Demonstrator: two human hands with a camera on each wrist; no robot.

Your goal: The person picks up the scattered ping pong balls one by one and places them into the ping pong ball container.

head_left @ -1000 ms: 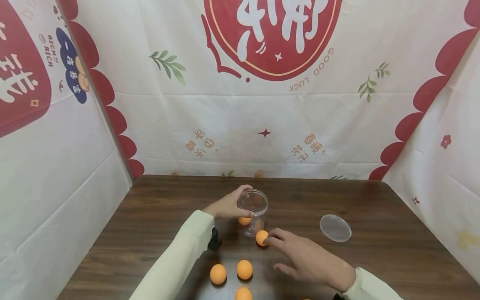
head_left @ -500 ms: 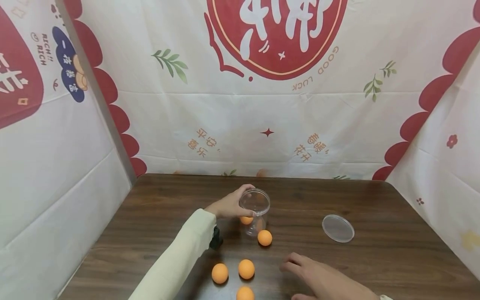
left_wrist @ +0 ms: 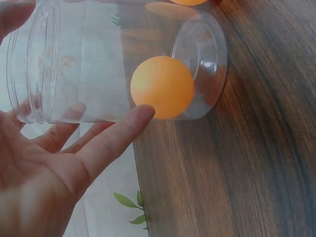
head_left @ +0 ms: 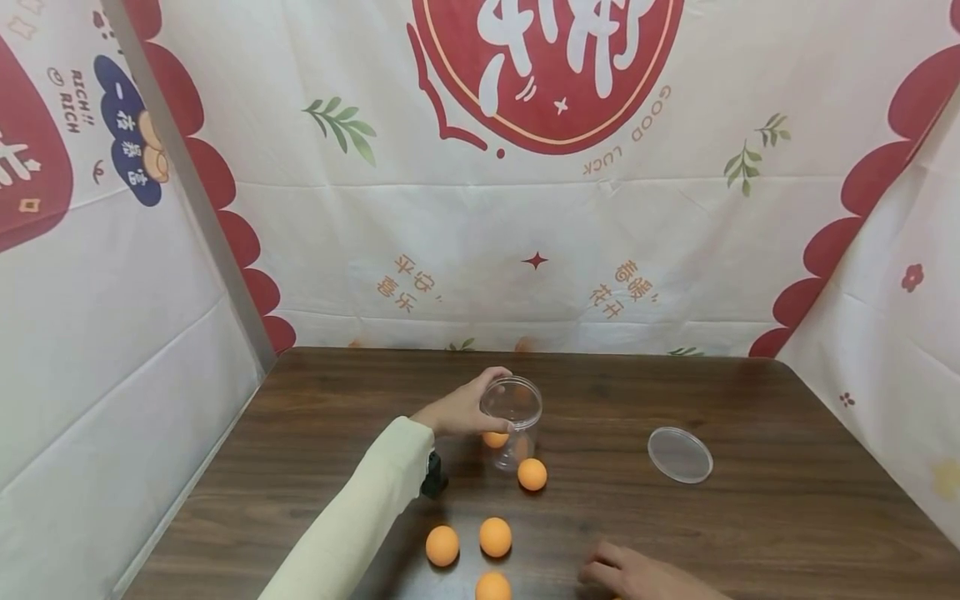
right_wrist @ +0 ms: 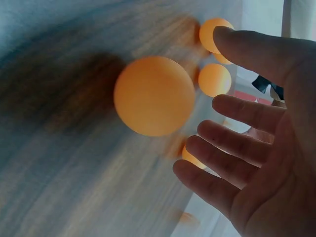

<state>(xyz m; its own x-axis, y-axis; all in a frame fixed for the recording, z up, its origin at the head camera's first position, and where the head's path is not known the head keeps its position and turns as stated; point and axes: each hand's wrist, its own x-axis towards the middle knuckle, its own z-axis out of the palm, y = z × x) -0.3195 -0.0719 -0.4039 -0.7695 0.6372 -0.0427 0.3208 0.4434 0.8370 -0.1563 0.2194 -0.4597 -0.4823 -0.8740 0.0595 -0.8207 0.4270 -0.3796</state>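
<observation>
My left hand grips a clear plastic jar near its rim. The jar is upright with its mouth uncovered. An orange ball shows at the jar's lower part, touched or overlapped by a fingertip; I cannot tell if it is inside or against the wall. Another orange ball lies on the table beside the jar's base. Low in the head view, my right hand is partly cut off. Its fingers are spread and hold nothing in the right wrist view, apart from a nearby orange ball.
Orange balls lie at the front of the table: a left one, a middle one and a front one. A clear round lid lies flat at the right. Printed cloth walls off the back and sides.
My right hand has drawn back from the ball beside the jar toward the front edge, leaving that ball in place. My left hand and the jar have stayed put.
</observation>
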